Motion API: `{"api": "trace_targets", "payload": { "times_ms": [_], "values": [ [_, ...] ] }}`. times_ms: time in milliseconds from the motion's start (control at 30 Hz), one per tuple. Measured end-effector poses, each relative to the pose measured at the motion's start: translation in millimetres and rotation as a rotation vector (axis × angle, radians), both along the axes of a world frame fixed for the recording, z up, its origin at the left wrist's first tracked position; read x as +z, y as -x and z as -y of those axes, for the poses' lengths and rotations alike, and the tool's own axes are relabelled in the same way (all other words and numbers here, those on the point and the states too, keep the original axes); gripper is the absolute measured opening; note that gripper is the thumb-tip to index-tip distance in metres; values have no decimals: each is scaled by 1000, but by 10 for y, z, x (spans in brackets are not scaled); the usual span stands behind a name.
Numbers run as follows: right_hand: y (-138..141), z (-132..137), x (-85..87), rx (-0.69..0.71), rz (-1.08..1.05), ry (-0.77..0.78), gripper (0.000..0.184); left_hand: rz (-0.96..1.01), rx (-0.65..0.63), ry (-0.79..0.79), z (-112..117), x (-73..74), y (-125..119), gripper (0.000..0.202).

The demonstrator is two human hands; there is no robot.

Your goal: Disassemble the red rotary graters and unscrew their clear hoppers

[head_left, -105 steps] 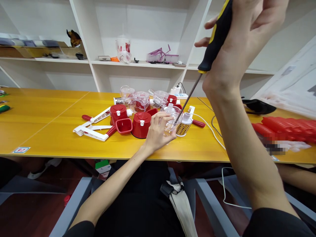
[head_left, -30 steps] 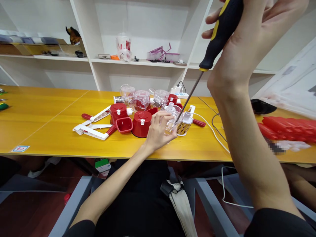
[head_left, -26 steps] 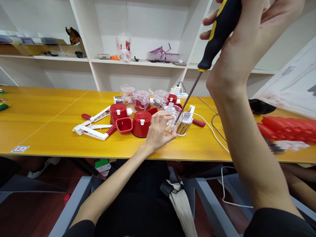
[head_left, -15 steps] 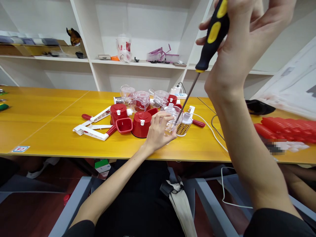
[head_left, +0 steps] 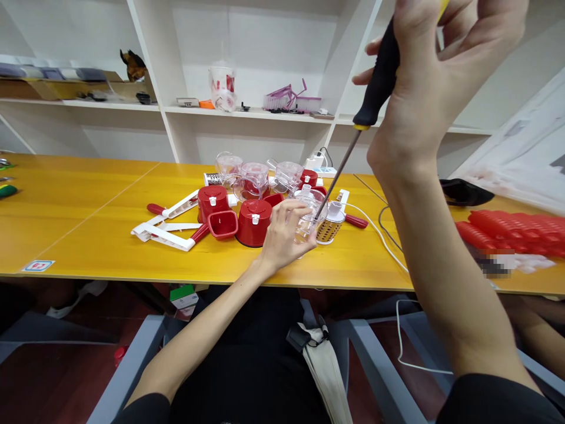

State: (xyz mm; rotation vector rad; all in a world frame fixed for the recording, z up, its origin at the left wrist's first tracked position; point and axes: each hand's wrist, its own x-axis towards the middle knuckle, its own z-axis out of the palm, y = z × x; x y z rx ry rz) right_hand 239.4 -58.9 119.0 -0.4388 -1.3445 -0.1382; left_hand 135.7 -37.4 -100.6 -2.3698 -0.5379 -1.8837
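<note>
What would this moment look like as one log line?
left hand: steadies clear plastic part | right hand: grips screwdriver, tip down in part | on yellow table

Screwdriver (head_left: 375, 88): handle matt black, rubbery-looking, with a yellow patch; shaft bare grey metal, dull sheen. Clear housing (head_left: 309, 215) under the left hand (head_left: 282, 235): transparent glossy plastic; red bases (head_left: 252, 221) beside it glossy smooth plastic with white plastic clips; grater drum (head_left: 330, 227) perforated shiny metal with white plastic cap. Table (head_left: 88, 218): smooth yellow-orange wood-look laminate, semi-gloss; shelving (head_left: 185, 129) matt white board.
</note>
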Motion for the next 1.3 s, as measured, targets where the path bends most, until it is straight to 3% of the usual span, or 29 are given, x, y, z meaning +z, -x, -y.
{"api": "trace_targets", "payload": {
  "times_ms": [133,233,367,467,600,767,867,1200,1300],
  "values": [
    [-6,-67,-17,162,-59,-89,19,-9,4,18,-2,-7,-1,41],
    [16,-61,-31,200,-45,-64,7,-13,1,28,-4,-9,-1,41],
    [24,-52,-29,191,-27,-50,7,-17,0,31,-2,-9,-2,42],
    [-7,-110,-12,219,-37,-38,20,-13,-1,27,1,-5,-3,41],
    [-40,-135,8,136,-62,-80,35,-3,-5,14,5,0,-3,40],
    [-27,-4,3,-14,-17,-52,12,2,-12,1,4,-1,2,40],
    [-41,23,-13,-42,-36,-81,8,3,-13,-2,-2,-6,-1,41],
    [-20,-72,22,115,-119,-101,8,-2,-6,1,3,-1,2,40],
    [-48,-41,34,57,-76,-78,28,-16,5,18,-2,-10,2,41]
  ]
}}
